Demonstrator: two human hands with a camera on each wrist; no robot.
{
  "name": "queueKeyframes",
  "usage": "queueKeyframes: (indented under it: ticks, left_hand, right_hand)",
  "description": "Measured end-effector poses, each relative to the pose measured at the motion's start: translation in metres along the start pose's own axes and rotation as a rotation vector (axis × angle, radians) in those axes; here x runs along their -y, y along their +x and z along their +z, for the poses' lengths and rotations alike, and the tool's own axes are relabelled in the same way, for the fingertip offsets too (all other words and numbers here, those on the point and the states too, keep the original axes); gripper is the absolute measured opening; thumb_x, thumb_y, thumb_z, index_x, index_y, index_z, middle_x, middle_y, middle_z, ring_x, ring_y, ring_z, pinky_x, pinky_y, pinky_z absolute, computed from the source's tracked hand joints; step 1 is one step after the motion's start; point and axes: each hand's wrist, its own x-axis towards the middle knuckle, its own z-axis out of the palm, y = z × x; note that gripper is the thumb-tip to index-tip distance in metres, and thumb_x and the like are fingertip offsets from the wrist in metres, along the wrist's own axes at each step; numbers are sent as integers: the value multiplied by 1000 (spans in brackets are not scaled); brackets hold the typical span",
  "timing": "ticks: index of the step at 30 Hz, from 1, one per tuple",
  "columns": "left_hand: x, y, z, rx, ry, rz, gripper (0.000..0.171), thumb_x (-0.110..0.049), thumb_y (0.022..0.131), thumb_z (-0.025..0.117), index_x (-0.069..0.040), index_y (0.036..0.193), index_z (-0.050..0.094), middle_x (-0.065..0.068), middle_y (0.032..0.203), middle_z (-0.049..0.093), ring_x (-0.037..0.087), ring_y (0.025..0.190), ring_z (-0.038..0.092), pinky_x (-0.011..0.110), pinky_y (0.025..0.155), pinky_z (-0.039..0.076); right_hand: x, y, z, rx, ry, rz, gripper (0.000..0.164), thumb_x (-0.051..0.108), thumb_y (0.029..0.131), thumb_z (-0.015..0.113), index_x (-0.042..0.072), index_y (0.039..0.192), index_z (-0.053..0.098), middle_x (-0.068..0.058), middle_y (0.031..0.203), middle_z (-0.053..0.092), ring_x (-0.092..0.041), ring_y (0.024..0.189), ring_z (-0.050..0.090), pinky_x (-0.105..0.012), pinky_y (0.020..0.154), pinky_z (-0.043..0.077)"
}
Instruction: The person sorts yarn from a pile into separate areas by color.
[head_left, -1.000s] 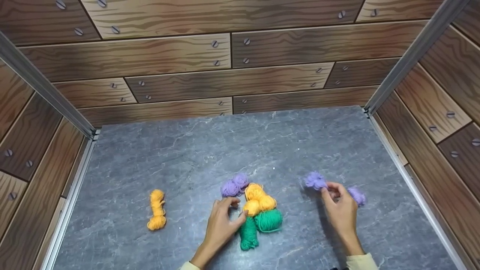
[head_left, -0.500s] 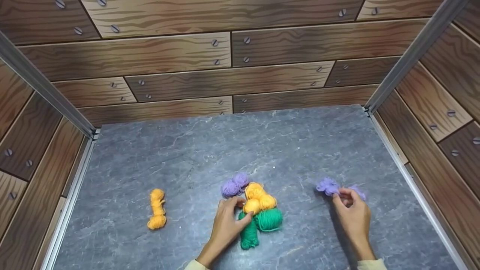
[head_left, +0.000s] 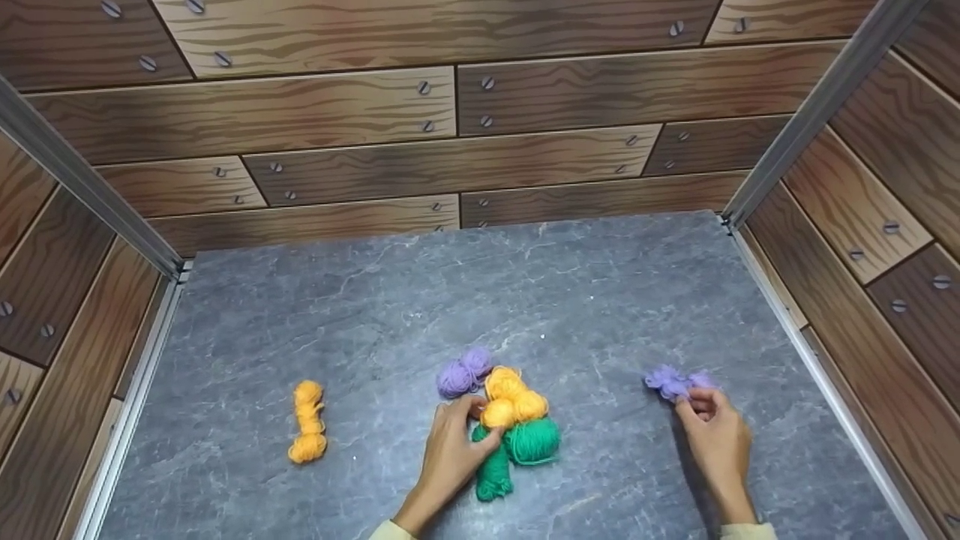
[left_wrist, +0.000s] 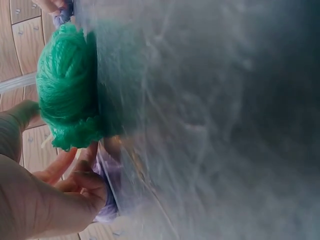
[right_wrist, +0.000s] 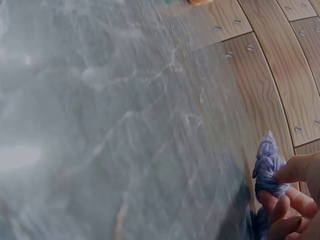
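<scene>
In the head view, my left hand (head_left: 454, 450) is at the pile in the middle, thumb and forefinger on either side of the front yellow yarn ball (head_left: 498, 413). Two more yellow balls (head_left: 504, 382) sit against it. Below lie a long green yarn skein (head_left: 493, 472) and a rounder green skein (head_left: 534, 441); green yarn (left_wrist: 67, 85) stands large before the left wrist camera. My right hand (head_left: 716, 435) pinches a small purple yarn skein (head_left: 666, 382) between thumb and fingers, as the right wrist view also shows (right_wrist: 270, 172). Another purple skein (head_left: 703, 379) lies just behind it, partly covered.
A purple yarn pair (head_left: 463, 373) lies at the pile's upper left. Farther left is a narrow yellow skein (head_left: 308, 422). The grey marbled tabletop (head_left: 375, 315) is enclosed by wood-patterned walls (head_left: 337, 112) with metal corner posts (head_left: 817, 105).
My right hand has carried the purple skein rightward and nearer the other purple skein. My left hand has shifted slightly right, closing in on the front yellow ball.
</scene>
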Motion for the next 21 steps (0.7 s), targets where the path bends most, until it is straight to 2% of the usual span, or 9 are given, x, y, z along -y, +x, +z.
queueKeyframes:
  ticks: [6, 14, 21]
  left_hand:
    - [-3, 2, 2, 2, 6, -41, 37, -17, 81, 93, -8, 111, 72, -3, 94, 67, 20, 91, 57, 38, 78, 51]
    - [-6, 5, 4, 8, 4, -73, 33, -18, 80, 91, -11, 107, 73, -5, 89, 64, 19, 90, 57, 37, 77, 49]
    - [-4, 8, 6, 11, 0, -56, 34, -15, 75, 90, -9, 103, 71, -5, 88, 61, 19, 89, 57, 38, 78, 48]
  right_hand:
    - [-4, -1, -1, -10, -36, -2, 20, 20, 93, 81, 5, 106, 77, -7, 93, 79, -5, 74, 64, -28, 72, 42]
    - [-7, -2, -1, -18, -71, -26, 20, 21, 93, 80, 6, 106, 77, -6, 89, 78, -24, 80, 70, -41, 74, 45]
    - [-9, -2, -1, -5, -84, -13, 21, 22, 92, 80, 8, 107, 75, 0, 87, 76, -16, 77, 65, -38, 73, 44]
